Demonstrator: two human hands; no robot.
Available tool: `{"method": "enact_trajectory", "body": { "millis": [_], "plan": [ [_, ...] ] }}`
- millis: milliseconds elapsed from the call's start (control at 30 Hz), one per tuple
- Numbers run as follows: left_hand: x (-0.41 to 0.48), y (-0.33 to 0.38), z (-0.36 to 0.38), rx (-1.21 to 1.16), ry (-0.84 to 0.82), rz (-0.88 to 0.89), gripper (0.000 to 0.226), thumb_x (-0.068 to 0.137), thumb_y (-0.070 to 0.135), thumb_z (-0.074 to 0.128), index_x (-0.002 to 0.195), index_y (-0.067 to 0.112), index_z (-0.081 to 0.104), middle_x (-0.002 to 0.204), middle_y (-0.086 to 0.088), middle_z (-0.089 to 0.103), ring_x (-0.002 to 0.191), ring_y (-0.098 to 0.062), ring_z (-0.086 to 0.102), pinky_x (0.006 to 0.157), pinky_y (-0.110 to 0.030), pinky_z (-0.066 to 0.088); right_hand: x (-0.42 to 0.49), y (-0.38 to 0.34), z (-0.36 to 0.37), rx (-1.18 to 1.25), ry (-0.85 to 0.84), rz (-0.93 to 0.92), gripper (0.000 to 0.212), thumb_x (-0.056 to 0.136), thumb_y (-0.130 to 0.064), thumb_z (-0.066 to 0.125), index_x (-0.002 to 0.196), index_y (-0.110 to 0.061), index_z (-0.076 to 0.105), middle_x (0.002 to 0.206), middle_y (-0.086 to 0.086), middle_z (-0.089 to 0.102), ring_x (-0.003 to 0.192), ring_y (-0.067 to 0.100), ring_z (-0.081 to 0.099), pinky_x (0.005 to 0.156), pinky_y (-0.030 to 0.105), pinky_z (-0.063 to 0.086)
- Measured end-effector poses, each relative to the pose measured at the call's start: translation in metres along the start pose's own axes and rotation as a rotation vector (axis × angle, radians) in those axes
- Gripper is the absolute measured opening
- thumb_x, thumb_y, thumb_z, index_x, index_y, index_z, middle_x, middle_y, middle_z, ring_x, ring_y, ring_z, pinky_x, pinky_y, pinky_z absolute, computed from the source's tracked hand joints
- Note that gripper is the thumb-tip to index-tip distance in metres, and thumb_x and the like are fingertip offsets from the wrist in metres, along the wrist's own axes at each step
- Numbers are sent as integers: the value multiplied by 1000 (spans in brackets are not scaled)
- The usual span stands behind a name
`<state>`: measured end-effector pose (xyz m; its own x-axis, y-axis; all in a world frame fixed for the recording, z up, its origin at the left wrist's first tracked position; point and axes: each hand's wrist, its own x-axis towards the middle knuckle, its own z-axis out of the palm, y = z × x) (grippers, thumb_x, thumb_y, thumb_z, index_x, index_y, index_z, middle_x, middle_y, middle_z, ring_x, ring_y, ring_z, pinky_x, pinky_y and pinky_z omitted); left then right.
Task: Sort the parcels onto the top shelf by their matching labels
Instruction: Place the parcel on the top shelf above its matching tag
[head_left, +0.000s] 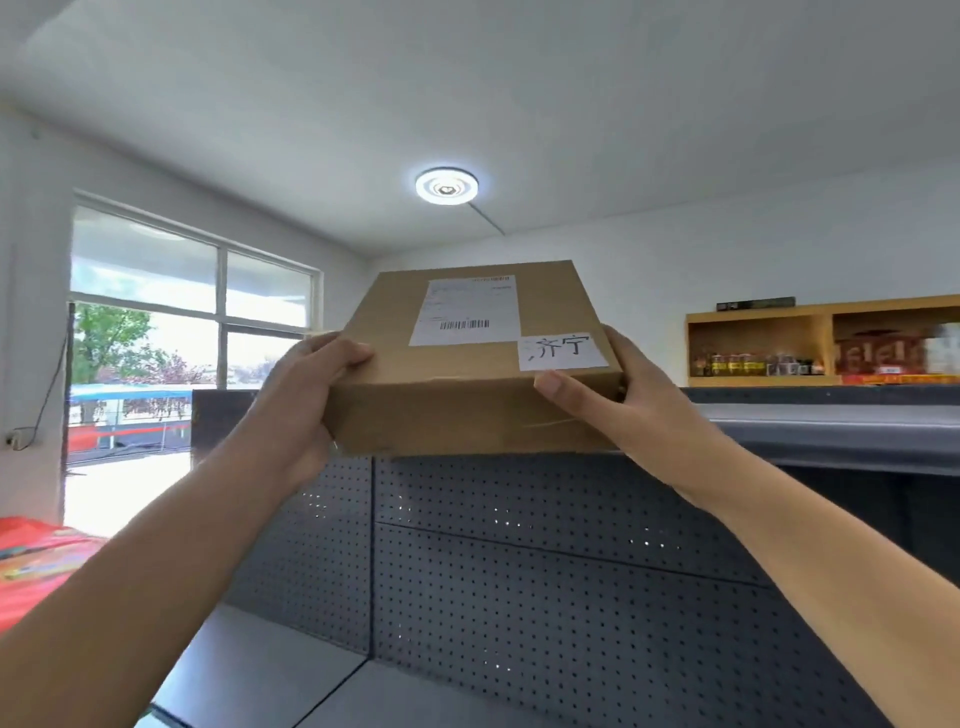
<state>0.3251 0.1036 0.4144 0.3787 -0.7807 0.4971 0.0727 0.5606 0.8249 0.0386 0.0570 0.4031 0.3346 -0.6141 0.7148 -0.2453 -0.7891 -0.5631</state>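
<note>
A flat brown cardboard parcel (467, 374) is held up at the level of the dark top shelf (831, 421). It carries a white shipping label with a barcode (467, 310) and a small white tag with handwritten characters (563, 352). My left hand (306, 405) grips the parcel's left side, thumb on top. My right hand (623, 395) grips its right side, thumb on the front edge. The parcel's underside seems level with the shelf's front edge; I cannot tell if it rests there.
A dark pegboard back panel (519, 561) runs below the top shelf, with a lower shelf surface (291, 670) beneath. A wooden cabinet (821, 343) with jars stands at the back right. A window (192, 338) is at left, a red patterned item (36, 561) at lower left.
</note>
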Motion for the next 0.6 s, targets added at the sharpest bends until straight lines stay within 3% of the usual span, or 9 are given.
{"method": "enact_trajectory", "body": {
  "millis": [67, 200, 333, 433, 533, 600],
  "plan": [
    [27, -7, 21, -6, 2, -40, 57, 80, 30, 78, 133, 14, 64, 119, -10, 69, 98, -27, 63, 69, -37, 55, 14, 13, -16, -88, -17, 24, 78, 77, -66, 74, 144, -44, 41, 120, -35, 61, 108, -10, 61, 82, 9, 51],
    [74, -27, 55, 11, 10, -53, 34, 94, 29, 71, 124, 17, 62, 106, -7, 61, 92, -23, 58, 69, -36, 51, 45, 31, -47, -296, -61, 22, 89, 79, -60, 81, 154, -35, 41, 133, -19, 64, 117, 2, 63, 89, 15, 54],
    [108, -35, 83, 22, -47, -98, 11, 94, 29, 70, 97, 20, 65, 101, -10, 60, 90, -26, 57, 83, -43, 54, 74, 44, -70, -304, -55, 82, 85, 84, -46, 84, 156, -26, 44, 137, -7, 65, 115, 13, 68, 85, 13, 56],
    [131, -43, 100, 45, -37, -119, 17, 90, 31, 69, 86, 17, 62, 98, -14, 58, 94, -32, 55, 88, -47, 52, 86, 56, -79, -319, -56, 151, 93, 76, -52, 87, 154, -20, 50, 134, -6, 67, 122, 19, 65, 100, 28, 55],
    [148, -50, 112, 75, -84, -214, 21, 88, 32, 69, 91, 13, 62, 100, -18, 60, 95, -34, 61, 100, -61, 55, 91, 66, -85, -333, -57, 242, 94, 71, -55, 88, 149, -17, 49, 128, -1, 67, 114, 18, 64, 93, 28, 54],
    [155, -57, 115, 160, -96, -246, 29, 84, 36, 68, 101, 12, 63, 107, -18, 62, 103, -37, 65, 104, -59, 54, 91, 72, -89, -369, -9, 294, 106, 67, -62, 89, 149, -14, 43, 132, 7, 62, 116, 24, 61, 95, 35, 52]
  ]
}}
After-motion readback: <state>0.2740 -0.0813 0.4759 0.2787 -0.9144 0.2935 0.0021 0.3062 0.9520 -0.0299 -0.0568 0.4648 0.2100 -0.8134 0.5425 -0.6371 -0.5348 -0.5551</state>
